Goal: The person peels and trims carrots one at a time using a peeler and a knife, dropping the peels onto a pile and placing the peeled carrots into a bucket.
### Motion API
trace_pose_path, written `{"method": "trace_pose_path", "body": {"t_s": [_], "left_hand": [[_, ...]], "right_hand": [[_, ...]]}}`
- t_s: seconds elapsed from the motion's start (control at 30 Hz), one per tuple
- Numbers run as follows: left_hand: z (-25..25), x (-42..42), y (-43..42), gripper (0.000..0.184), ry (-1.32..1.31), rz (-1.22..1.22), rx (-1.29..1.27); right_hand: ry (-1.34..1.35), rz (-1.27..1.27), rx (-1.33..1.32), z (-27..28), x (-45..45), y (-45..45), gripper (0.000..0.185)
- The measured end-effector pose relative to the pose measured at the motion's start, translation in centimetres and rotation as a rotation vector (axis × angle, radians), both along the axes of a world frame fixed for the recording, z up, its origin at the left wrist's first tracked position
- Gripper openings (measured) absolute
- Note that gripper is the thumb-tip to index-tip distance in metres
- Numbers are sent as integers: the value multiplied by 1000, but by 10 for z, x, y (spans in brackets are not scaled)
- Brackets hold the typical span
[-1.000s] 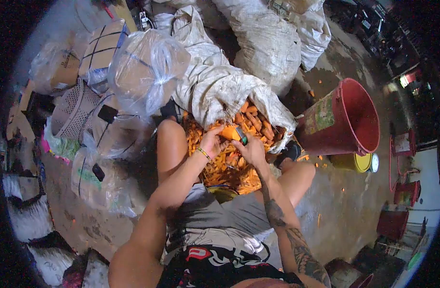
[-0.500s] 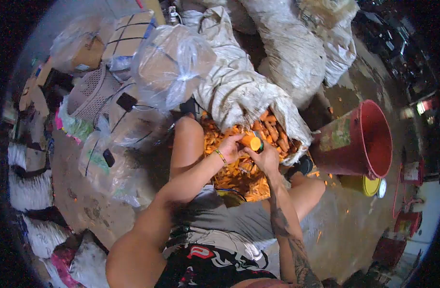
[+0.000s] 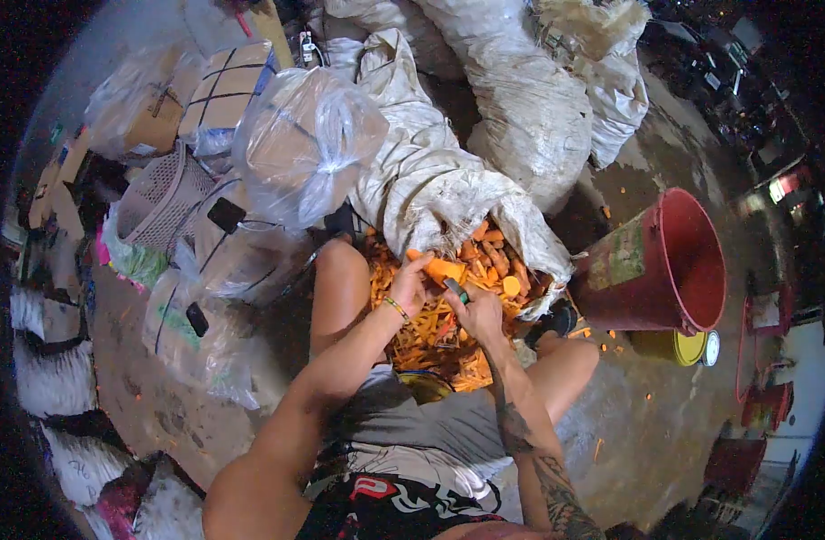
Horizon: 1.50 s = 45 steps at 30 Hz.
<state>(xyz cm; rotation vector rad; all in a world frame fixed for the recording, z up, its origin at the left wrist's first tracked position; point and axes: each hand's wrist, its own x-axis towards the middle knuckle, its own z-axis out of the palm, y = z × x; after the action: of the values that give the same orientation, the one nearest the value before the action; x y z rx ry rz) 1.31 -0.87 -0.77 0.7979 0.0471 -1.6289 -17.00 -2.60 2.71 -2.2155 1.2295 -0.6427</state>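
My left hand (image 3: 407, 286) is closed around an orange carrot (image 3: 441, 270) above a heap of orange peelings. Close by on the right, my right hand (image 3: 481, 313) grips a small green-handled tool (image 3: 456, 290), its dark blade end near the carrot. Part of the tool is hidden by my fingers. Beneath both hands, orange peelings (image 3: 430, 337) lie between my legs. More carrots (image 3: 498, 256) show at the mouth of a white woven sack (image 3: 462, 198). A round, pale orange cut face (image 3: 511, 286) shows just right of the tool.
A large red bucket (image 3: 610, 279) leans on its side at the right, near a yellow container (image 3: 689, 347). Plastic-wrapped boxes (image 3: 295, 144) and a lattice basket (image 3: 160, 198) stand at the left. Full white sacks (image 3: 538, 117) lie beyond. A yellow-rimmed container (image 3: 423, 387) sits near my lap.
The carrot has turned in my left hand from pointing its round cut end at me to lying sideways. A pale cut face now shows on the heap at the right. The camera view has shifted.
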Motion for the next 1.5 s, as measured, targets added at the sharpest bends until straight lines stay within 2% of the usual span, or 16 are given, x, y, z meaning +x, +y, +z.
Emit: {"method": "trace_pose_path", "body": {"t_s": [0.07,0.23,0.33,0.5,0.6,0.73,0.97,1.07,1.17,1.27,1.37,1.5], "left_hand": [[-11,7,-4,29,17,4,-53],[7,9,-4,46,34,-55,-74],[7,5,-2,44,-56,-66,-144],[5,2,-4,38,-24,-129,-103],[15,-2,0,36,-25,-160,-131],[11,-2,2,35,-35,-194,-175],[3,-6,2,27,-95,-131,-86],[-21,-4,1,22,-112,-109,-90],[4,-10,7,21,-184,-77,-64],[-4,-10,5,24,-220,-126,-21],[-3,-12,4,24,-233,-108,21],[-7,-7,5,28,-244,-185,-29]], "right_hand": [[-54,51,24,2,-4,-2,53],[57,24,145,6,-12,-10,54],[51,42,161,5,-13,-11,52],[161,80,228,23,-7,-7,75],[106,74,317,20,-6,-8,69],[135,73,355,27,-6,-8,71],[145,103,246,25,-6,-5,73],[204,118,252,17,-6,-6,86],[219,126,208,13,-5,-5,88],[229,128,209,17,-2,-1,86],[149,136,257,16,1,3,72],[166,155,180,13,3,6,62]]}}
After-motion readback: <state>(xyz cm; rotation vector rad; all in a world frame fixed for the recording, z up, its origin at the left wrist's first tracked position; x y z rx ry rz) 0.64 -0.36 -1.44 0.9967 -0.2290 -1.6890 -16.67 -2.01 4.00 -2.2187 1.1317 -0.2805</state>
